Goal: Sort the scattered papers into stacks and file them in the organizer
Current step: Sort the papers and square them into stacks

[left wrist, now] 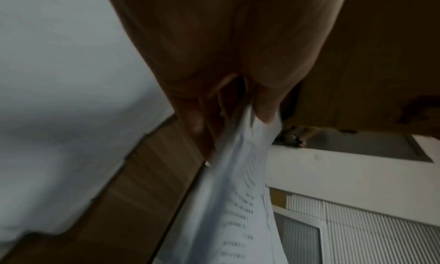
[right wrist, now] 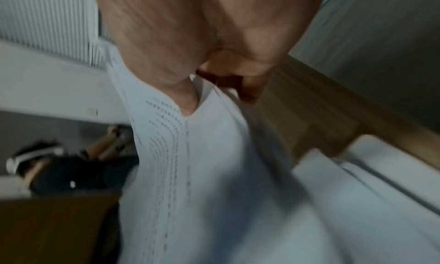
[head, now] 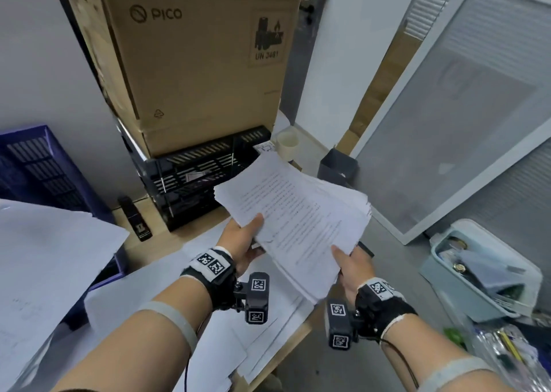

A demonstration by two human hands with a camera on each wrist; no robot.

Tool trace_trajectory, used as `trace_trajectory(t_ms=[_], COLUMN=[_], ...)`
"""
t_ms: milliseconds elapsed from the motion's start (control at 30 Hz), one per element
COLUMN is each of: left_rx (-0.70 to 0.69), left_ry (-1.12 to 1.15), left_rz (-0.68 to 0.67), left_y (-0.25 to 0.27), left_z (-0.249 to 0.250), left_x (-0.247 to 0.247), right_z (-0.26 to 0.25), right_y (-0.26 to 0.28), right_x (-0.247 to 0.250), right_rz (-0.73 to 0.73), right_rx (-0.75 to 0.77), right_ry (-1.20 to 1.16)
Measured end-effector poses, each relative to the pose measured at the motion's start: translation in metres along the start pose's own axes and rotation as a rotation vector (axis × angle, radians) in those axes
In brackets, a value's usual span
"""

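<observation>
Organizer [head: 205, 180] sits at counter's far edge. Left hand [head: 243, 244] and right hand [head: 353, 268] each pinch the paper stack [head: 298, 216], held above the counter's right edge. Sheets fanned; best square them before sliding in.

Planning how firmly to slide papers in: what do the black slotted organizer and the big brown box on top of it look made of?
The black slotted organizer looks like moulded plastic, slightly glossy, going by its even slots and thin ribs; coated metal cannot be excluded. The big brown box is matte corrugated cardboard, with printed shipping marks and folded flaps.
</observation>
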State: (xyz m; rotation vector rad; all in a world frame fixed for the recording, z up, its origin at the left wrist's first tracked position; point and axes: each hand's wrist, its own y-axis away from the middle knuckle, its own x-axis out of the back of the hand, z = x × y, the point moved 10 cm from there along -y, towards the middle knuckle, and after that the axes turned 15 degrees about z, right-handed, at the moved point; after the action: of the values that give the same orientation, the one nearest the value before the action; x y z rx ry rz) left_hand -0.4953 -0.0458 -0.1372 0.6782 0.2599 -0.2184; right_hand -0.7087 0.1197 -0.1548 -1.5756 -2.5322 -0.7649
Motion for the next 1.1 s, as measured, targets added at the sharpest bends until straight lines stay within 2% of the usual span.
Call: trace_trajectory(t_ms=[133, 200, 300, 367, 400, 500, 567, 667, 800, 900, 1000, 1100], left_rx=[-0.076, -0.094, -0.040, 0.019, 0.048, 0.176, 0.295, 0.457, 0.525, 0.428, 0.214, 0.068], left_ry=[-0.108, -0.148, -0.235, -0.317, -0.357, -0.501, -0.599, -0.727, -0.897, -1.029, -0.963, -0.882], left_rz=[-0.044, -0.007, 0.113, 0.197, 0.237, 0.318, 0.357, 0.427, 0.507, 0.564, 0.593, 0.537], left_y=[-0.007, -0.010, -0.016, -0.018, -0.018, -0.003, 0.012, 0.044, 0.078, 0.080, 0.069, 0.066], left_z=[0.015, 0.017, 0.000, -0.017, -0.025, -0.052, -0.071, -0.088, -0.091, -0.084, -0.070, -0.058], left_x=[-0.022, -0.012, 0.035, 0.080, 0.104, 0.173, 0.216, 0.273, 0.331, 0.361, 0.364, 0.348], right_z=[-0.018, -0.014, 0.014, 0.021, 0.025, 0.044, 0.055, 0.055, 0.072, 0.083, 0.099, 0.116], right_y=[-0.030, -0.042, -0.053, -0.037, -0.035, -0.006, 0.010, 0.027, 0.041, 0.054, 0.067, 0.078], right_x=[0.023, 0.029, 0.040, 0.042, 0.031, -0.036, -0.081, -0.124, -0.145, -0.140, -0.130, -0.126], right_rz=[0.104, 0.155, 0.281, 0.323, 0.275, -0.062, -0.202, -0.250, -0.273, -0.184, -0.153, -0.239], right_rx=[-0.056, -0.077, -0.182, -0.219, -0.195, -0.124, -0.027, 0.192, 0.251, 0.285, 0.245, 0.161], right_ry=[-0.138, -0.089, 0.258, 0.499, 0.541, 0.599, 0.632, 0.804, 1.048, 1.203, 1.259, 1.161])
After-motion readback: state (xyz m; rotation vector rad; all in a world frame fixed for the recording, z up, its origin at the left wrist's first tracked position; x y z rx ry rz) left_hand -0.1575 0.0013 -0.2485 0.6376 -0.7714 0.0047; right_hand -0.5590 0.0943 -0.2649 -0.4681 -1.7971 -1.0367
